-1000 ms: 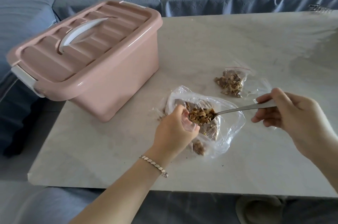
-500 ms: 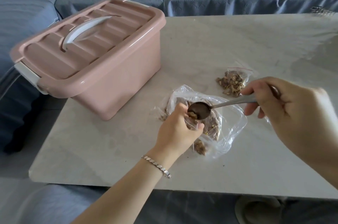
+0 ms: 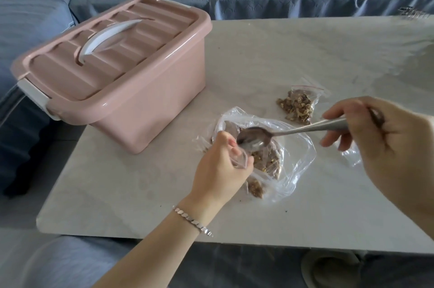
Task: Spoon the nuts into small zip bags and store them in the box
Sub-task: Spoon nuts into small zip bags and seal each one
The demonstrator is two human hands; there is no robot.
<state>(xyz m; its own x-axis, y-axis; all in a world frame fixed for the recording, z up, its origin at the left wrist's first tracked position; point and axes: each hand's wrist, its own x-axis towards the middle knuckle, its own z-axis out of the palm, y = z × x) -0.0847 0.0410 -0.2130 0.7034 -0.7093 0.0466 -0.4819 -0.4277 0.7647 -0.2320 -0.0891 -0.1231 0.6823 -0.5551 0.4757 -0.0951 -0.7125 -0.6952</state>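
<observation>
Metal spoon [image 3: 281, 133] now empty above zip bag [image 3: 239, 159]

marble table [image 3: 258, 57], pink box [image 3: 131, 90], 2 nut bags [image 3: 298, 105]

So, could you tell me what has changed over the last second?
The right hand tipped the spoon, heaped a second ago, towards the small bag that the left hand pinches; its bowl now looks empty. The pink box and filled zip bag stayed put.

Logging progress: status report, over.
Left hand pinches small zip bag; right hand holds spoon at its mouth. One filled bag on table. Pink box closed.
</observation>
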